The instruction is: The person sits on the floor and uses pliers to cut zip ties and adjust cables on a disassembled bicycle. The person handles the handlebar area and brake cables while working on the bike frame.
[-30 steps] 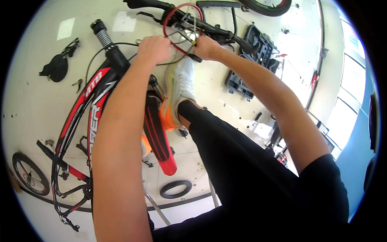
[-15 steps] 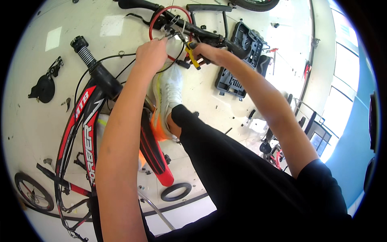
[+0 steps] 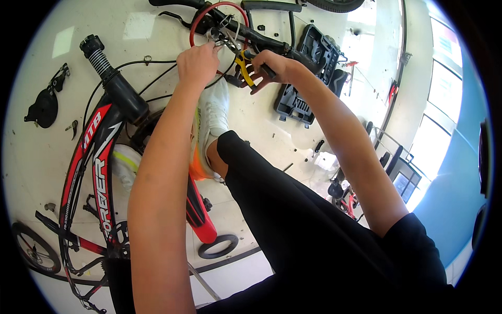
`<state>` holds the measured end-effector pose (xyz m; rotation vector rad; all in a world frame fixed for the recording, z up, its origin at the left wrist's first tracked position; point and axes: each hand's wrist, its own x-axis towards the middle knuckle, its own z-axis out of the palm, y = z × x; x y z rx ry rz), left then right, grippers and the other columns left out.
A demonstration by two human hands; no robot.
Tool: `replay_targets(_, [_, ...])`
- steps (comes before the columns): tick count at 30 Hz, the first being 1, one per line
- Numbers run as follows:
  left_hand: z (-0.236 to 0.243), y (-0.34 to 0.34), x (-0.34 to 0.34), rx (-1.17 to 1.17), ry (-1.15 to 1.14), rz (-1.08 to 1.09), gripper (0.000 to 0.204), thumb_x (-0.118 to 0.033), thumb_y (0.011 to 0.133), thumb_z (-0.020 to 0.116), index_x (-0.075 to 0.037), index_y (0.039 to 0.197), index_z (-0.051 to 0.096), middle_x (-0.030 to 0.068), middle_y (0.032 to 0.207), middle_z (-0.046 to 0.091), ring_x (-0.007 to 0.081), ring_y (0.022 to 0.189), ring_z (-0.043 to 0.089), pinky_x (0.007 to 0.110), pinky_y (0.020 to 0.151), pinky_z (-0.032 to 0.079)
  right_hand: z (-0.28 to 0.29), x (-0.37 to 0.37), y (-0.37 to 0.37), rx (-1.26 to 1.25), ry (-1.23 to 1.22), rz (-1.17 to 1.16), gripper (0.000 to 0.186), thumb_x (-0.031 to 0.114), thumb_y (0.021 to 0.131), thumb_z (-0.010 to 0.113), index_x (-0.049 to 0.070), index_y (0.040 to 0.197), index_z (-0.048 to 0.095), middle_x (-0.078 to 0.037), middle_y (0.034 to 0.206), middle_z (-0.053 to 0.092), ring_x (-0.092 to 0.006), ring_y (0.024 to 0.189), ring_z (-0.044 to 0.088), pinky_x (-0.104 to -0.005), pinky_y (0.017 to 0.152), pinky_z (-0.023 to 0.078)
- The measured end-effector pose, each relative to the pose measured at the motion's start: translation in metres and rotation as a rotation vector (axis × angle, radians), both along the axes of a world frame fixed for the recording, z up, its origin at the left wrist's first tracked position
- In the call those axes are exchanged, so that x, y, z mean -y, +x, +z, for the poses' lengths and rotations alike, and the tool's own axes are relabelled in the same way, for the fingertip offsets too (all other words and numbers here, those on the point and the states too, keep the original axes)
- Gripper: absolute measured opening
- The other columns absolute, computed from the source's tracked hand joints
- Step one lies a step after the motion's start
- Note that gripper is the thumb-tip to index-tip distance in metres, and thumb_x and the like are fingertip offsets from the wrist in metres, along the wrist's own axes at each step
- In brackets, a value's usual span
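My right hand holds a pair of pliers with yellow and black handles. The handles are spread, with some fingers stretched out past the yellow one. The jaws lie among metal parts at the middle of a black bicycle handlebar, where I cannot make out what is between them. Close to the jaws, my left hand is closed at the fingertips beside a small silver part; what it pinches is hidden. A red cable loops around this spot, and thin black cables run left from it.
A red and black bicycle frame stands at the left, near a black derailleur-like part. Right of my hands lies an open black tool case. A red and black saddle and a black ring are lower down.
The pliers' handles have spread apart, and my right hand's fingers have loosened and stretched out. My left hand stays by the handlebar. The view has shifted slightly.
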<state>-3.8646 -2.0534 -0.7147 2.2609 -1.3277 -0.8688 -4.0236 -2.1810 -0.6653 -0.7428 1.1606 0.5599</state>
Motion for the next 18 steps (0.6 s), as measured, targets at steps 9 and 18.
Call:
replay_targets(9, [0.005,-0.001,0.038,-0.189,0.178,0.152,0.024,-0.022,0.080,0.053,-0.012,0.096,0.068,0.0132,0.091,0.067,0.0299,0.090,0.064,0.040,0.078,0.049,0.008,0.011,0.009,-0.018,0.104,-0.027,0.035,0.013,0.071,0.047,-0.004,0.102,0.046,-0.020,0.102,0.055,-0.0419,0.093,0.061,-0.0599,0.078,0.050])
replay_targets(18, [-0.044,-0.019,0.018,-0.735,-0.017,0.480,0.020,-0.017,0.082,0.057,-0.005,0.095,0.066,0.0081,0.086,0.067,0.0202,0.079,0.061,0.031,0.072,0.045,0.002,0.012,0.010,0.047,0.154,-0.065,0.030,0.010,0.072,0.047,-0.002,0.099,0.048,-0.020,0.098,0.055,-0.0422,0.092,0.061,-0.0620,0.082,0.047])
